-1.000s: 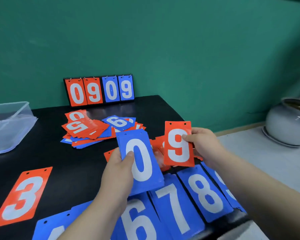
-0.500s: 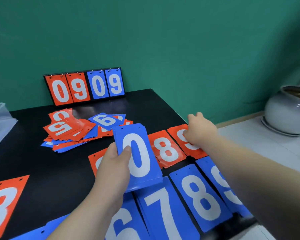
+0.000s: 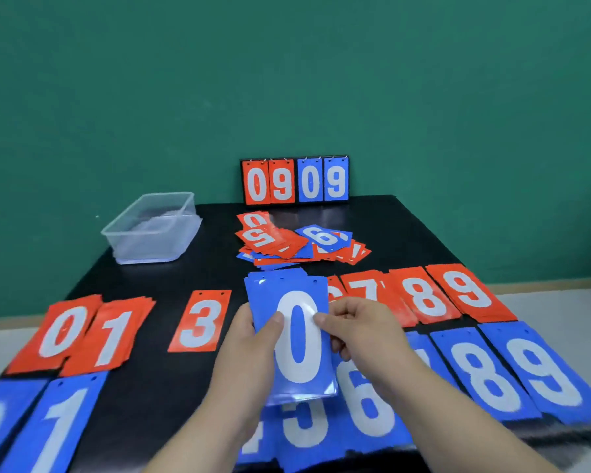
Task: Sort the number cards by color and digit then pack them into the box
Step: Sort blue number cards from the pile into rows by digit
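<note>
My left hand (image 3: 253, 349) grips a stack of cards with a blue 0 (image 3: 296, 336) on top, thumb on its face. My right hand (image 3: 359, 332) pinches the top card's right edge. Red cards lie in a far row on the black table (image 3: 171, 278): red 0 (image 3: 62, 332), red 1 (image 3: 111, 336), red 3 (image 3: 200, 322), red 7 (image 3: 365, 288), red 8 (image 3: 423, 295), red 9 (image 3: 468, 291). Blue cards fill the near row: blue 1 (image 3: 58, 428), blue 6 (image 3: 365, 401), blue 8 (image 3: 485, 373), blue 9 (image 3: 546, 373). An unsorted pile (image 3: 297, 245) lies behind.
A clear plastic box (image 3: 152, 228) stands at the table's far left. A flip scoreboard (image 3: 296, 180) showing 0909 leans on the green wall at the back. Pale floor shows to both sides of the table.
My right hand left the red 9 on its pile at the right and came back to the blue 0 stack. The view swung left, showing the box and the red 0 and 1.
</note>
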